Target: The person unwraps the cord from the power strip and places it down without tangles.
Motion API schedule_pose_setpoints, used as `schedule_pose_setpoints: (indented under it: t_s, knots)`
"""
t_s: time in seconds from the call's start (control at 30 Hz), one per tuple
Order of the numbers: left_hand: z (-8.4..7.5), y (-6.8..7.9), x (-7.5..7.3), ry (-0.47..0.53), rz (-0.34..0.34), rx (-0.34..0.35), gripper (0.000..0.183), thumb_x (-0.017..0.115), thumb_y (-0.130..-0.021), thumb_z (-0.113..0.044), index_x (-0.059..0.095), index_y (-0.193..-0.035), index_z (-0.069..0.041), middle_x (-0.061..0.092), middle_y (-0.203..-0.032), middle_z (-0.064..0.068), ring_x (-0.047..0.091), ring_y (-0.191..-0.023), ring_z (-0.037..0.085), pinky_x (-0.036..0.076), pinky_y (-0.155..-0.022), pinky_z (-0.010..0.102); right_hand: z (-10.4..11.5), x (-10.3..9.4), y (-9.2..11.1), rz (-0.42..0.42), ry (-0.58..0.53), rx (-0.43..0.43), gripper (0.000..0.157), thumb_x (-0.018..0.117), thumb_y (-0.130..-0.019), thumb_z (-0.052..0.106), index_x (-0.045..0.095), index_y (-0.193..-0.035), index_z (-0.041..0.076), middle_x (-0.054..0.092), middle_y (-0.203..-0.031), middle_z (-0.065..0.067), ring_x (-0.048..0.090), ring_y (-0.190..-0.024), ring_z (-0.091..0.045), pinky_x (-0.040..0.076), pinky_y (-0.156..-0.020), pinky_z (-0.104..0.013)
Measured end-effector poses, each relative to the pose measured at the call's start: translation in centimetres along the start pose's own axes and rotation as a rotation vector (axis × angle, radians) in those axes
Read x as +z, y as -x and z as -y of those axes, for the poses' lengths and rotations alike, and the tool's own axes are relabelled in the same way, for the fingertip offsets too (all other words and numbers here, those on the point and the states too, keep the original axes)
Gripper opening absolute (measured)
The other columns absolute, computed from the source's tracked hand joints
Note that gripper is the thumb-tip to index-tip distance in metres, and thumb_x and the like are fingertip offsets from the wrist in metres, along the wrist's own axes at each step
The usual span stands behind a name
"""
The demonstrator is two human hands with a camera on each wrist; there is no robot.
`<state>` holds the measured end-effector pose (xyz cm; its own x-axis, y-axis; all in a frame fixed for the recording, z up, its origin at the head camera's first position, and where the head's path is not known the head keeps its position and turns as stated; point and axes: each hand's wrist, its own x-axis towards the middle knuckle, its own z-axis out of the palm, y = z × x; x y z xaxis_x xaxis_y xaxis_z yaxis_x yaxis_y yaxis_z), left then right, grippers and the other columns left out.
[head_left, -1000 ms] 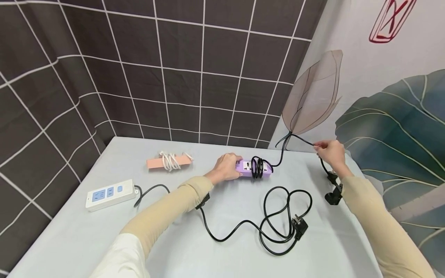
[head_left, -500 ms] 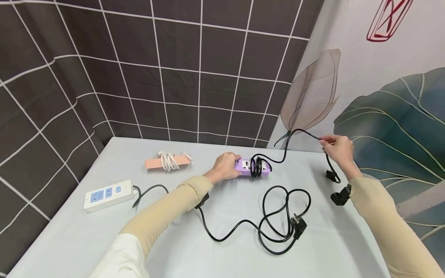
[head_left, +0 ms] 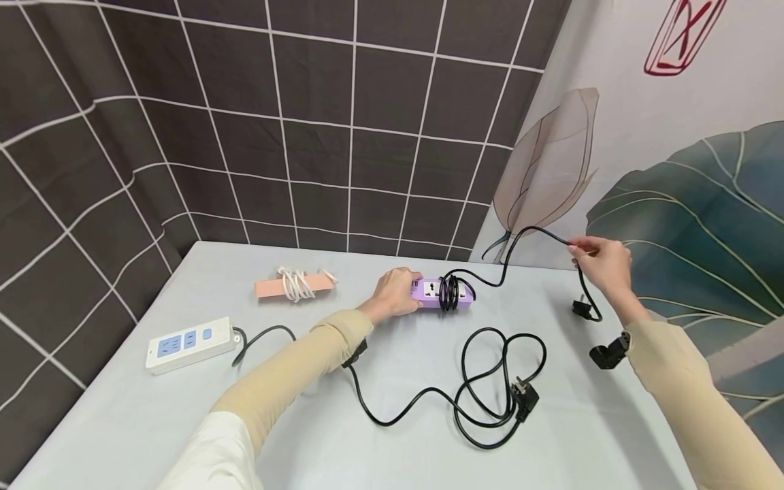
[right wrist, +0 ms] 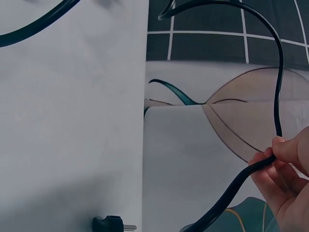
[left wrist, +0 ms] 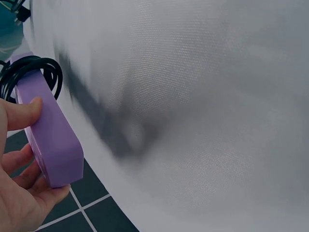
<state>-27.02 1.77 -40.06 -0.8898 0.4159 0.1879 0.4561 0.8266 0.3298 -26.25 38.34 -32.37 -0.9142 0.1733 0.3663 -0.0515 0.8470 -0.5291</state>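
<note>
My left hand (head_left: 395,291) grips the left end of a purple power strip (head_left: 424,292), thumb on one side and fingers on the other. Several turns of black cord (left wrist: 30,77) are wound around the strip's right half. From these turns the free cord arches up and right to my right hand (head_left: 605,264), which pinches it between thumb and fingertips. Below that hand the cord hangs down and bends back to a black plug (right wrist: 108,224) with its pins showing. Whether the plug touches the table cannot be told.
A pink power strip (head_left: 269,288) wrapped in white cord lies back left. Nearer, a white power strip (head_left: 194,346) with blue sockets trails a black cord under my left arm, ending in loops and a black plug (head_left: 525,398). The table (head_left: 392,463) meets a grid-patterned curtain behind.
My right hand has moved right and slightly up, drawing the cord along, so its arch has shifted and the plug has come into fuller view. The left hand stays on the purple strip.
</note>
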Motion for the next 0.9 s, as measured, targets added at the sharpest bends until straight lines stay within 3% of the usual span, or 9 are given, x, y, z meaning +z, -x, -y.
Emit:
schedule_pose_setpoints:
  t_s: [0.17, 0.33, 0.5, 0.57, 0.77, 0.9]
  knots:
    - [0.1, -0.1, 0.0, 0.0, -0.005, -0.002, 0.052, 0.08, -0.071, -0.023, 0.067, -0.121, -0.013, 0.068, -0.101, 0.009, 0.063, -0.089, 0.02, 0.053, -0.077, 0.033, 0.1, -0.4, 0.5, 0.006, -0.014, -0.008, 0.032, 0.055, -0.097, 0.023, 0.068, -0.112, -0.003, 0.069, -0.093, -0.026, 0.047, -0.054, 0.014, 0.032, -0.071, -0.031]
    - [0.3, -0.2, 0.1, 0.007, -0.007, -0.012, 0.052, 0.08, -0.071, -0.022, 0.067, -0.121, -0.012, 0.068, -0.1, 0.009, 0.063, -0.089, 0.021, 0.053, -0.077, 0.033, 0.2, -0.8, 1.3, -0.021, -0.036, -0.015, 0.034, 0.055, -0.097, 0.025, 0.067, -0.113, -0.002, 0.07, -0.091, -0.022, 0.048, -0.057, 0.017, 0.037, -0.064, -0.021]
    - [0.5, -0.3, 0.1, 0.01, -0.001, -0.027, 0.054, 0.08, -0.072, -0.022, 0.066, -0.122, -0.012, 0.068, -0.101, 0.009, 0.063, -0.089, 0.021, 0.053, -0.078, 0.034, 0.1, -1.2, 2.2, -0.055, -0.07, -0.007, 0.036, 0.057, -0.096, 0.029, 0.068, -0.113, -0.001, 0.062, -0.071, 0.018, 0.05, -0.057, 0.018, 0.039, -0.056, -0.013]
    - [0.5, -0.2, 0.1, 0.012, -0.004, -0.027, 0.054, 0.08, -0.072, -0.022, 0.066, -0.122, -0.011, 0.068, -0.101, 0.01, 0.063, -0.089, 0.021, 0.053, -0.078, 0.034, 0.1, -1.3, 2.6, -0.063, -0.073, -0.01, 0.036, 0.057, -0.095, 0.03, 0.068, -0.113, 0.0, 0.059, -0.069, 0.023, 0.05, -0.057, 0.018, 0.039, -0.063, -0.015]
    - [0.5, 0.0, 0.1, 0.009, -0.005, -0.026, 0.053, 0.08, -0.071, -0.021, 0.066, -0.122, -0.01, 0.068, -0.101, 0.01, 0.063, -0.09, 0.022, 0.053, -0.079, 0.034, 0.1, -1.5, 3.4, -0.085, -0.041, -0.053, 0.032, 0.059, -0.095, 0.025, 0.069, -0.111, 0.0, 0.071, -0.085, -0.018, 0.049, -0.057, 0.019, 0.038, -0.06, -0.017]
    - [0.4, 0.1, 0.0, 0.009, -0.004, -0.026, 0.053, 0.08, -0.071, -0.021, 0.066, -0.121, -0.01, 0.068, -0.1, 0.011, 0.063, -0.09, 0.022, 0.053, -0.078, 0.034, 0.1, -1.8, 3.8, -0.086, -0.015, -0.085, 0.029, 0.061, -0.094, 0.024, 0.07, -0.11, 0.001, 0.071, -0.089, -0.023, 0.048, -0.058, 0.02, 0.036, -0.049, -0.018]
